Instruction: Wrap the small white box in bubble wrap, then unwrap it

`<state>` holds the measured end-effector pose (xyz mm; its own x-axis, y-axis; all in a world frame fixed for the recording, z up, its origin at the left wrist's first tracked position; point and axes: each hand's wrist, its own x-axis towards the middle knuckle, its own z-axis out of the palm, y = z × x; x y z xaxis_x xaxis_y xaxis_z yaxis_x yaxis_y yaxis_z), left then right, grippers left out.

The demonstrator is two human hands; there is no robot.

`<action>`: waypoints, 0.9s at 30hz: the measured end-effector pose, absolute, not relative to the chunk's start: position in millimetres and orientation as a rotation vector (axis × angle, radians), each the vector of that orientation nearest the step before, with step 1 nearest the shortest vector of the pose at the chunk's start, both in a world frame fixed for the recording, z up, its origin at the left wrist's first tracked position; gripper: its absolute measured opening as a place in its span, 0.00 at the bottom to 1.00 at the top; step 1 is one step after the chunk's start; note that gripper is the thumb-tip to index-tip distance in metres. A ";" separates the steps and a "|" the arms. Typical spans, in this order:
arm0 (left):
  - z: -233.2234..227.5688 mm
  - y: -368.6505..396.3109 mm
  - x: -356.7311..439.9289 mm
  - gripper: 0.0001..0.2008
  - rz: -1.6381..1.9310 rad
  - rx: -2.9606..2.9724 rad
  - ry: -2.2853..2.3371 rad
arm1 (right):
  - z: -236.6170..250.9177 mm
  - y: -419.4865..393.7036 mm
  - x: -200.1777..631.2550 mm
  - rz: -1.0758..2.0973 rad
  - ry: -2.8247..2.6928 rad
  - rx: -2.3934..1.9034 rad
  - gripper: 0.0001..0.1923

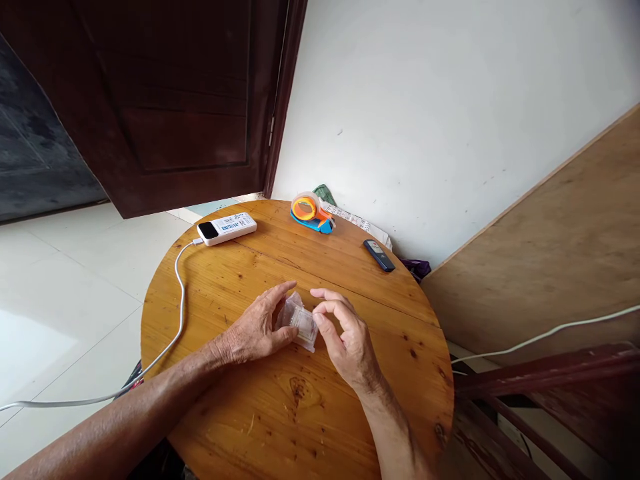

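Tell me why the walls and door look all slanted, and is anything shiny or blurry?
In the head view the wide lens bends and tilts the dark brown wooden door and white wall; daylight glares on the white tiled floor at left; the round varnished wooden table shows a soft sheen; both hands and the small clear plastic packet look sharp, with only faint shadows beneath.

bare tabletop ahead; tape dispenser beyond

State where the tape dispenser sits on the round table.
In the head view, the orange and blue tape dispenser stands at the far edge of the round wooden table, by the white wall, between the white power bank and the dark remote.
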<state>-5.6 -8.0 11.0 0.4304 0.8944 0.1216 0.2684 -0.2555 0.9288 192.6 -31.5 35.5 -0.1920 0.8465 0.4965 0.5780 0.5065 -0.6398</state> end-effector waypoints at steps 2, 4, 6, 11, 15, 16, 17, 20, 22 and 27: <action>11.8 -8.7 -5.0 0.40 0.848 1.734 0.968 | 39.4 -32.1 196.2 0.413 -1.798 -1.180 0.06; 12.1 -8.8 -4.7 0.39 0.850 1.714 0.956 | 44.6 -33.0 201.8 0.482 -1.811 -1.167 0.05; 11.7 -8.3 -4.8 0.39 0.854 1.706 0.966 | 49.4 -34.2 207.1 0.572 -1.931 -1.151 0.01; 11.8 -6.9 -5.1 0.38 0.853 1.718 0.984 | 49.5 -35.7 209.0 0.498 -2.128 -1.196 0.11; 14.5 -7.0 -4.3 0.38 0.820 1.717 0.995 | 43.0 -35.4 202.8 0.454 -2.186 -1.191 0.13; 14.7 -7.0 -4.0 0.38 0.822 1.719 0.997 | 42.0 -35.4 201.4 0.445 -2.188 -1.190 0.14; 14.6 -6.9 -3.8 0.37 0.830 1.721 0.998 | 41.3 -35.4 200.2 0.431 -2.186 -1.189 0.12; 13.1 -6.2 -3.7 0.36 0.846 1.718 0.991 | 40.4 -34.9 197.3 0.373 -2.157 -1.179 0.06; 12.0 -5.9 -4.3 0.37 0.856 1.715 0.983 | 40.2 -34.3 196.2 0.361 -2.092 -1.175 0.07; 10.2 -9.2 -5.3 0.41 0.896 1.722 0.883 | 41.0 -33.2 198.6 0.428 -1.839 -1.191 0.07</action>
<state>-5.3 -9.2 10.2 0.4667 0.8681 0.1693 0.1569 -0.2697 0.9501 198.6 -33.2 41.0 -0.1550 0.8607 0.4849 0.5582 0.4813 -0.6759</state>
